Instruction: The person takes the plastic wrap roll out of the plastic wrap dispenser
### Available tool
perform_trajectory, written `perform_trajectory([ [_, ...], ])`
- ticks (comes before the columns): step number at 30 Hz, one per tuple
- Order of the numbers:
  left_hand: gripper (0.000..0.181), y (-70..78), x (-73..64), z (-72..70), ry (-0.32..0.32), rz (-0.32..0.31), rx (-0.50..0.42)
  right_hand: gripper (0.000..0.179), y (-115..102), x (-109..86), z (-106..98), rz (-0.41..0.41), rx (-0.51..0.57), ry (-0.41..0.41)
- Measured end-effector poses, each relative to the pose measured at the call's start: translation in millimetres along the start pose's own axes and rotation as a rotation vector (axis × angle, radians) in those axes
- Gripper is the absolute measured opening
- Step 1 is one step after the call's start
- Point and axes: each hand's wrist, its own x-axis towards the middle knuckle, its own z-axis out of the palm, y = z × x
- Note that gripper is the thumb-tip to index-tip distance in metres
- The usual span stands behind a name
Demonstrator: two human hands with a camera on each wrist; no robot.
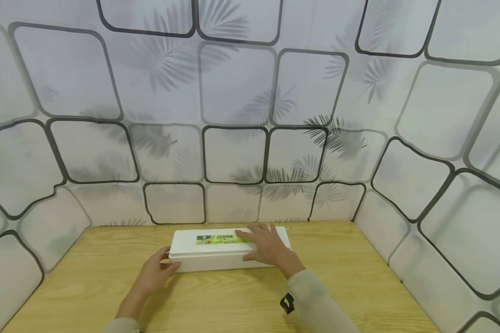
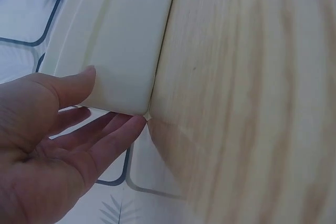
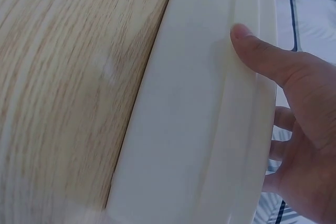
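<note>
A long white lidded box (image 1: 229,262) stands on the wooden table, a green printed label (image 1: 216,239) on its top. My left hand (image 1: 156,268) holds the box's left end, thumb on the front side near the corner. In the left wrist view the fingers (image 2: 118,142) of that hand lie against the end face, tips at the bottom corner. Across the right part of the lid (image 3: 247,103) spreads my right hand (image 1: 266,245), gripping it from above. Its thumb presses the front of the lid's edge and its other fingers reach over the top, partly covering the label.
The light wooden table (image 1: 216,300) extends in front of the box and to both sides. Patterned fabric walls (image 1: 233,152) with dark rounded outlines and leaf prints rise close behind it and along the left and right. A small black tag (image 1: 287,303) shows at the right sleeve.
</note>
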Motion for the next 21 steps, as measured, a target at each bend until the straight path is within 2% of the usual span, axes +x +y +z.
perform_trajectory([
  [6,0.06,1.1,-0.1,-0.3,-0.011,-0.007,-0.01,0.072,0.2,-1.8,0.2,-0.029,-0.006,0.025],
  [13,0.056,0.2,-1.0,0.5,0.003,0.012,-0.007,0.066,-0.1,-3.6,0.8,-0.076,-0.028,0.081],
  [21,0.056,3.1,-1.0,-0.1,0.008,0.01,-0.018,0.063,0.4,-3.0,0.7,-0.097,-0.058,0.095],
])
